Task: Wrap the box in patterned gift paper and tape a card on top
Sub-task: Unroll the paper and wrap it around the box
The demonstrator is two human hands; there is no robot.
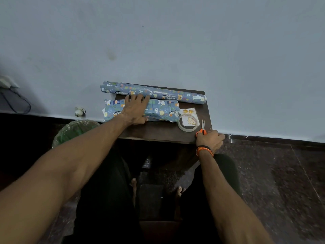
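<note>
A box covered in blue animal-patterned paper lies on a small dark wooden table. My left hand lies flat on the box's middle with fingers spread, the fingertips reaching the paper roll behind it. My right hand is at the table's right front corner, fingers curled round the orange handles of the scissors, whose blades point away from me. A white card with gold lettering lies right of the box, partly under a clear tape roll.
The table stands against a pale blue wall. A green plastic-covered bin sits on the floor to its left. A small white object lies by the wall base. My legs and feet are below the table on the dark speckled floor.
</note>
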